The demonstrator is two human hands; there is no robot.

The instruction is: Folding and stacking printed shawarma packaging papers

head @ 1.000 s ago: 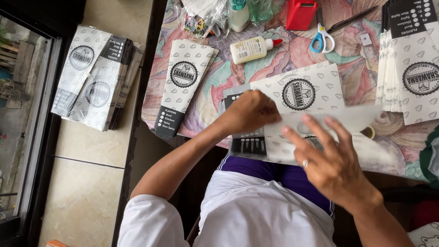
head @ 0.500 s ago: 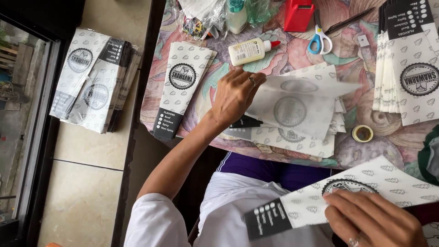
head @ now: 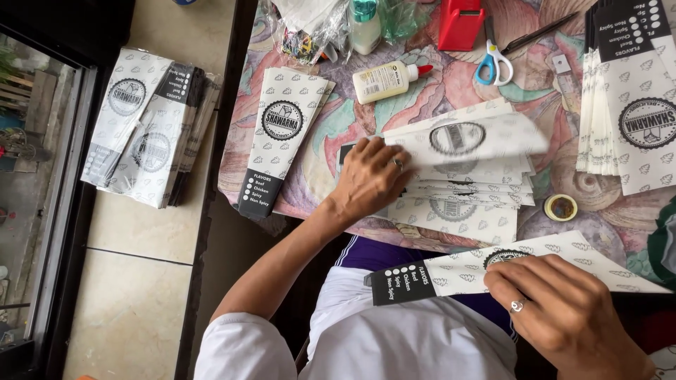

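Note:
My left hand [head: 370,179] rests flat on the left end of a pile of white printed paper sleeves [head: 465,176] on the patterned table, and the top sheet curls up to the right. My right hand [head: 563,309] holds one folded printed sleeve with a black end [head: 451,273] low over my lap, near the table's front edge. A single finished sleeve [head: 282,144] lies at the table's left side.
A glue bottle [head: 387,79], blue-handled scissors [head: 493,63], a red box [head: 461,21], a pen [head: 539,33] and a small tape roll [head: 561,207] lie on the table. More sleeves stack at the right [head: 630,105] and on the floor tiles at the left [head: 148,134].
My right hand has pulled one sleeve off the pile and brought it down toward my lap. My left hand slid onto the pile's left end, pressing it down.

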